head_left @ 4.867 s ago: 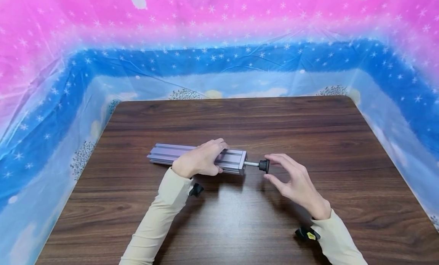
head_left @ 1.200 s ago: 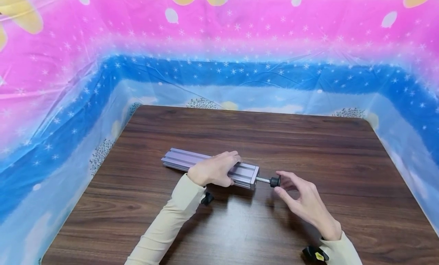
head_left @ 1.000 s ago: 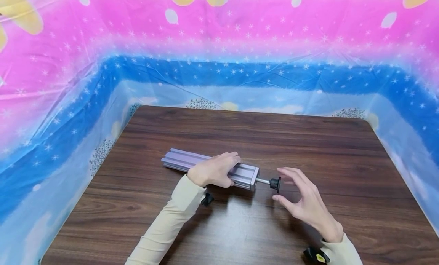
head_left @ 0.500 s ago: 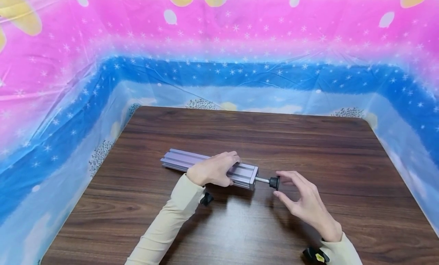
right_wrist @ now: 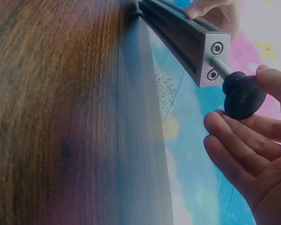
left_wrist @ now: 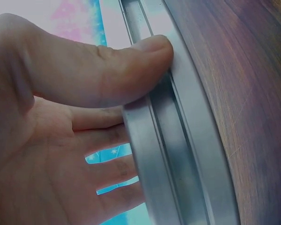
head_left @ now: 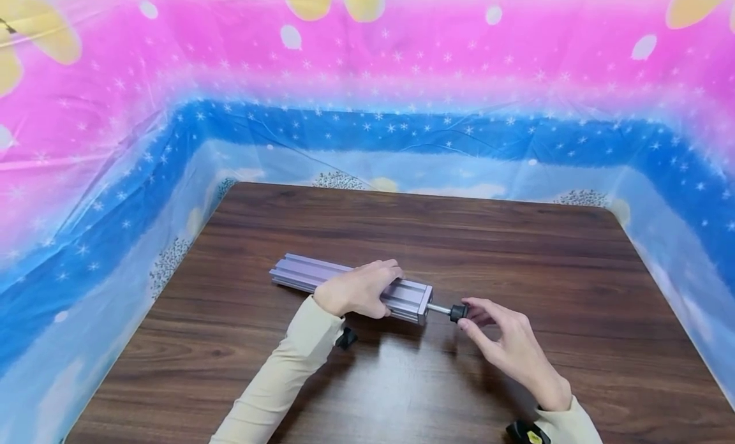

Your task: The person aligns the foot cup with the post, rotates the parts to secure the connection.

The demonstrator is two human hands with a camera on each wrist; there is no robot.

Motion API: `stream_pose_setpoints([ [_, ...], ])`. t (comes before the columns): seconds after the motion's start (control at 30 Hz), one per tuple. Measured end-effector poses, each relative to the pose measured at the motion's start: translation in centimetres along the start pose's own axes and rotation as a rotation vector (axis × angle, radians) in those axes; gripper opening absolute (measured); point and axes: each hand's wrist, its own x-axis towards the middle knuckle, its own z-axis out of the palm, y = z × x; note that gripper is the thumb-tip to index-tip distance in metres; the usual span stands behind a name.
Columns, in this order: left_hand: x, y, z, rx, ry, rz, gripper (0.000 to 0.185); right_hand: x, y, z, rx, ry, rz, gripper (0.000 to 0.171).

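A silver aluminium extrusion (head_left: pixel 310 271) with grooved sides lies on the table in the head view. My left hand (head_left: pixel 358 291) grips it across the top, thumb on the near side and fingers over the far side; the left wrist view shows the thumb (left_wrist: pixel 107 70) against the grooved face. From the extrusion's end plate (right_wrist: pixel 203 68), which has two screws, sticks out a threaded rod carrying a black levelling foot (right_wrist: pixel 246 96). The thumb and fingers of my right hand (head_left: pixel 513 342) pinch this foot by its round rim. Part of the rim hides behind the fingers in the head view.
A dark wood-grain table (head_left: pixel 230 367) bears the extrusion. Pink and blue printed cloth (head_left: pixel 402 80) hangs round its back and sides. A black wrist camera (head_left: pixel 525 432) sits at the right sleeve, another (head_left: pixel 346 337) at the left.
The right fingers and thumb were spread around the foot a second ago, and have now come together on its rim. The left hand keeps its grip. The head view has tilted slightly.
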Motion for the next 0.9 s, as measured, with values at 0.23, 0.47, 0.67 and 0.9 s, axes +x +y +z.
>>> stream_pose_setpoints([
  [0.23,0.12,-0.07,-0.03,0.022,-0.006,0.004,0.053,-0.09,0.18,0.0,0.012,-0.028,0.03,0.031],
  [0.47,0.07,-0.04,-0.14,0.026,0.006,0.019,0.052,-0.3,-0.3,-0.39,0.046,-0.033,-0.005,0.072],
  [0.67,0.0,0.01,-0.1,0.022,-0.001,0.004,0.051,0.04,-0.27,-0.39,0.066,0.035,-0.144,0.066],
  [0.9,0.02,0.12,0.0,0.006,-0.004,-0.006,0.054,-0.12,-0.29,-0.5,0.031,0.033,-0.079,0.059],
])
